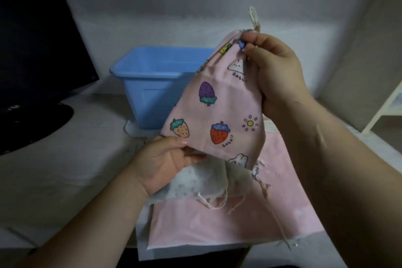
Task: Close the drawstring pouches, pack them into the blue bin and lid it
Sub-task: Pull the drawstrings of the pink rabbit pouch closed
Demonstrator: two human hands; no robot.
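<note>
A pink drawstring pouch printed with strawberries and rabbits hangs in the air in front of me. My right hand pinches its gathered top, where a cream cord sticks up. My left hand holds the pouch's bottom left corner. Under it on the table lie a white pouch with loose cords and a flat pink pouch. The open blue bin stands behind, partly hidden by the held pouch. A pale flat piece shows under the bin.
A black monitor on a round base stands at the left of the grey table. A pale wall runs behind. A cream shelf frame shows at the right edge.
</note>
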